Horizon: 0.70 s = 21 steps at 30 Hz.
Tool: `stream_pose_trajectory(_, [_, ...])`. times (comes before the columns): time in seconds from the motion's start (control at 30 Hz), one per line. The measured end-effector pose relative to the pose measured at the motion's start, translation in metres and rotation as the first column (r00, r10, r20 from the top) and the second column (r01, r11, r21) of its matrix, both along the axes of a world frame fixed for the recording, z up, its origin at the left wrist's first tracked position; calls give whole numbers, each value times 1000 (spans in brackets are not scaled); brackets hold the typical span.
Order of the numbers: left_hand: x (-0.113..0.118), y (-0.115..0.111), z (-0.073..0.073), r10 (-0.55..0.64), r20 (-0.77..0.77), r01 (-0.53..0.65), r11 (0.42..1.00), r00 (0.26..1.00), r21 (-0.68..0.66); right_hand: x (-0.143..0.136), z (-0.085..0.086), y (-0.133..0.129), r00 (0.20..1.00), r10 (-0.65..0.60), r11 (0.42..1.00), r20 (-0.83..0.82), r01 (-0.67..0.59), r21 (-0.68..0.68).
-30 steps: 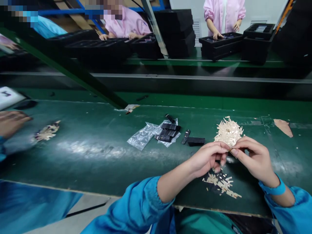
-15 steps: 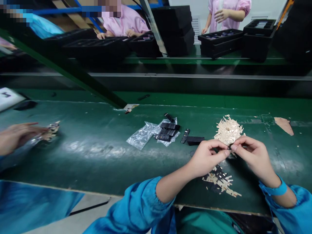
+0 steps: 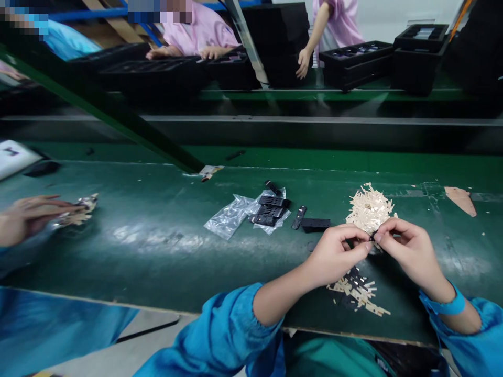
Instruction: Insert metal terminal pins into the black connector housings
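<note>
Both hands, left hand [image 3: 337, 250] and right hand [image 3: 404, 247], pinch one tiny dark part [image 3: 371, 238] (barely visible) near the counter's [image 3: 157, 251] front edge; a slip could drop it among the tan strips [image 3: 369, 209].

Bare belt [image 3: 157, 246] lies open leftward; plastic bag [image 3: 231, 215] and black parts [image 3: 314, 225] crowd ahead.

Your bench [image 3: 157, 262] has a dark green covering that looks like rubber, smooth and a little glossy where the light falls. The pale strips [image 3: 369, 209] look like matt paper or thin card (I cannot tell which). The bag [image 3: 230, 219] is clear, crinkled, shiny plastic; the black parts [image 3: 271, 212] look like matt plastic.
</note>
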<state>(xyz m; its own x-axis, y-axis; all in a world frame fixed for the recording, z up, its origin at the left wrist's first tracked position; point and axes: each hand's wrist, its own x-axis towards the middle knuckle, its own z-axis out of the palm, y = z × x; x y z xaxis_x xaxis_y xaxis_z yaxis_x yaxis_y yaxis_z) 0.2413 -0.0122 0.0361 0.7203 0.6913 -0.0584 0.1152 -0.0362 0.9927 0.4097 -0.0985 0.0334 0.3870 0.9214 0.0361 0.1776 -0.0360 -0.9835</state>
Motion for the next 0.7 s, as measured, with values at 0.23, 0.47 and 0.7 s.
stream_pose_trajectory(0.23, [1, 0, 1, 3, -8, -3, 1000, 1000, 16, 1, 0, 0, 1000, 9, 1000, 12, -9, 25])
stream_pose_trajectory(0.47, [0, 9, 2, -51, 73, 74, 931, 996, -357, 3, 2, -2, 973, 137, 990, -186, -138, 5])
stream_pose_trajectory(0.7, [5, 8, -4, -135, 110, 171, 869, 985, -465, -1, -2, -2, 843, 147, 962, -518, -244, -125])
